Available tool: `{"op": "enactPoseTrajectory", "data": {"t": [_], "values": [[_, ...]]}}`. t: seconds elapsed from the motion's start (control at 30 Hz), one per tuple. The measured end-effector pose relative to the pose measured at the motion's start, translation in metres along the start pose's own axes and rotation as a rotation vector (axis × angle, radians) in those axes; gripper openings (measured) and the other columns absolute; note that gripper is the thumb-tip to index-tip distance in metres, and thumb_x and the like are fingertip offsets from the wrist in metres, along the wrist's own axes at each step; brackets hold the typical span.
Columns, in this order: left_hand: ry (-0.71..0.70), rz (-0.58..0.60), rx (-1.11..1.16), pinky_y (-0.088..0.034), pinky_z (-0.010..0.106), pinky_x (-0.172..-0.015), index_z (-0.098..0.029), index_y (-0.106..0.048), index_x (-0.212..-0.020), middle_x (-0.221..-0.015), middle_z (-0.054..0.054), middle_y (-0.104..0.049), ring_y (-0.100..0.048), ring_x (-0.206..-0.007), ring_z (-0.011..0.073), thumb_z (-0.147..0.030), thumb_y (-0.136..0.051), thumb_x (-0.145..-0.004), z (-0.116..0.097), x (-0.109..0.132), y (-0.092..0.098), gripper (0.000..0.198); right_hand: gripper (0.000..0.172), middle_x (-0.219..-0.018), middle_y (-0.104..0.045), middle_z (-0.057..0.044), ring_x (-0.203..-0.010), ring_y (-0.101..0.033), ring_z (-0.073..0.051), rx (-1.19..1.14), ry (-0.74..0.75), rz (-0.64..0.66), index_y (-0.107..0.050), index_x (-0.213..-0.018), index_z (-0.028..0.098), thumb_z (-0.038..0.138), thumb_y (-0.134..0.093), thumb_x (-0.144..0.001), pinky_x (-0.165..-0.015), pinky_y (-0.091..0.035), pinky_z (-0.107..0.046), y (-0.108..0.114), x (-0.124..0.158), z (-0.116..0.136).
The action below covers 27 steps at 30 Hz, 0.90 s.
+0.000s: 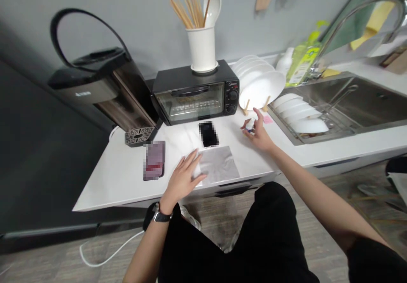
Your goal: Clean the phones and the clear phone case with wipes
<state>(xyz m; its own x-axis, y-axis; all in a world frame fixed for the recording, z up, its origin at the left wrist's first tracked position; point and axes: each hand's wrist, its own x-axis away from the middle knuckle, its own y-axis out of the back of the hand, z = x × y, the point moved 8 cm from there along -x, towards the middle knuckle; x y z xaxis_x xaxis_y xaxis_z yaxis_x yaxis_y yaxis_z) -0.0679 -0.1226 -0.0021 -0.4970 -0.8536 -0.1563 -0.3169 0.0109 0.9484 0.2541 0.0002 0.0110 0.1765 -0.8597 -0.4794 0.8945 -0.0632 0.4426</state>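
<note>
My left hand (184, 177) lies flat with fingers spread on the white counter (121, 177), its fingertips on the left edge of a grey square sheet of foil (219, 166). My right hand (257, 132) is further right, fingers curled in a pinch round a small white object (250, 125) that I cannot name. A dark phone (208, 133) lies just beyond the foil, and a second blurred phone (154, 160) lies to the left of my left hand.
A black toaster oven (195, 94) stands at the back with a white utensil holder (202, 48) on top. A water dispenser (101, 88) is at left. White plates (260, 86) stand in a rack beside the steel sink (365, 105).
</note>
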Motion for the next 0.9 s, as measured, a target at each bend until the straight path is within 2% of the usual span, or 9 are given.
{"op": "enactPoseTrajectory", "data": {"t": [0.13, 0.27, 0.33, 0.4, 0.5, 0.57, 0.63, 0.77, 0.9], "values": [[0.111, -0.123, 0.115, -0.038, 0.048, -0.132, -0.021, -0.032, -0.167, -0.172, 0.016, -0.043, -0.042, -0.16, 0.0269, -0.054, -0.046, -0.11, 0.014, -0.003, 0.004, 0.067, 0.097, -0.112, -0.063, -0.01, -0.091, -0.066, -0.024, 0.004, -0.103, -0.113, -0.014, -0.166, 0.016, 0.047, -0.065, -0.09, -0.088, -0.057, -0.044, 0.001, -0.023, -0.032], [0.271, -0.284, 0.164, -0.055, 0.046, -0.115, -0.02, -0.049, -0.155, -0.146, 0.017, -0.065, -0.072, -0.127, 0.0273, -0.056, -0.045, -0.109, 0.023, -0.02, 0.023, 0.059, 0.106, -0.134, -0.056, -0.017, -0.116, -0.064, -0.031, 0.063, -0.112, -0.24, -0.012, -0.165, 0.019, 0.053, -0.073, -0.085, -0.106, -0.053, -0.051, 0.013, -0.014, -0.028], [0.352, -0.226, 0.077, -0.06, 0.045, -0.103, -0.017, -0.055, -0.149, -0.14, 0.019, -0.068, -0.076, -0.112, 0.0283, -0.058, -0.04, -0.11, 0.02, -0.041, 0.029, 0.059, 0.095, -0.141, -0.053, -0.018, -0.128, -0.059, -0.033, 0.13, -0.11, -0.426, -0.016, -0.164, 0.021, 0.053, -0.068, -0.091, -0.114, -0.048, -0.055, 0.029, 0.01, -0.015], [0.493, -0.032, -0.105, -0.059, 0.046, -0.098, -0.015, -0.063, -0.141, -0.133, 0.02, -0.071, -0.076, -0.112, 0.0322, -0.065, -0.031, -0.109, 0.02, -0.07, 0.026, 0.068, 0.069, -0.14, -0.053, -0.02, -0.13, -0.057, -0.034, 0.193, -0.106, -0.548, -0.024, -0.16, 0.022, 0.046, -0.052, -0.101, -0.117, -0.044, -0.06, 0.037, 0.036, 0.003], [0.569, 0.041, -0.147, -0.058, 0.052, -0.094, -0.009, -0.076, -0.115, -0.119, 0.028, -0.074, -0.075, -0.111, 0.043, -0.083, -0.026, -0.101, 0.014, -0.121, 0.025, 0.091, 0.044, -0.132, -0.061, -0.019, -0.125, -0.06, -0.035, 0.229, -0.001, -0.269, -0.048, -0.144, 0.022, 0.027, -0.045, -0.101, -0.114, -0.047, -0.06, 0.006, 0.044, 0.032], [0.586, 0.056, -0.168, -0.055, 0.05, -0.097, -0.007, -0.076, -0.117, -0.122, 0.031, -0.073, -0.073, -0.116, 0.0444, -0.087, -0.03, -0.097, 0.01, -0.152, 0.019, 0.095, 0.037, -0.12, -0.069, -0.013, -0.114, -0.067, -0.03, 0.221, 0.064, -0.042, -0.064, -0.126, 0.024, 0.015, -0.048, -0.093, -0.107, -0.054, -0.05, -0.025, 0.034, 0.045], [0.588, 0.083, -0.184, -0.055, 0.049, -0.097, -0.003, -0.073, -0.124, -0.13, 0.035, -0.069, -0.071, -0.119, 0.0458, -0.09, -0.042, -0.092, 0.008, -0.174, 0.012, 0.097, 0.04, -0.114, -0.074, -0.009, -0.107, -0.072, -0.026, 0.216, 0.087, 0.085, -0.07, -0.115, 0.025, 0.008, -0.049, -0.086, -0.102, -0.057, -0.042, -0.052, 0.012, 0.048], [0.549, 0.127, -0.186, -0.054, 0.048, -0.099, -0.003, -0.069, -0.129, -0.135, 0.036, -0.066, -0.068, -0.123, 0.0461, -0.083, -0.065, -0.085, 0.02, -0.182, 0.007, 0.092, 0.044, -0.118, -0.078, -0.011, -0.11, -0.073, -0.026, 0.231, 0.019, 0.129, -0.073, -0.116, 0.019, 0.004, -0.046, -0.085, -0.106, -0.056, -0.042, -0.08, -0.037, 0.028], [0.471, 0.129, -0.155, -0.055, 0.049, -0.102, -0.009, -0.071, -0.123, -0.13, 0.028, -0.07, -0.067, -0.125, 0.0442, -0.068, -0.077, -0.081, 0.046, -0.168, 0.016, 0.073, 0.037, -0.124, -0.077, -0.02, -0.113, -0.073, -0.032, 0.218, -0.093, 0.055, -0.074, -0.117, 0.014, 0.012, -0.048, -0.092, -0.111, -0.052, -0.053, -0.079, -0.048, 0.006]]}}
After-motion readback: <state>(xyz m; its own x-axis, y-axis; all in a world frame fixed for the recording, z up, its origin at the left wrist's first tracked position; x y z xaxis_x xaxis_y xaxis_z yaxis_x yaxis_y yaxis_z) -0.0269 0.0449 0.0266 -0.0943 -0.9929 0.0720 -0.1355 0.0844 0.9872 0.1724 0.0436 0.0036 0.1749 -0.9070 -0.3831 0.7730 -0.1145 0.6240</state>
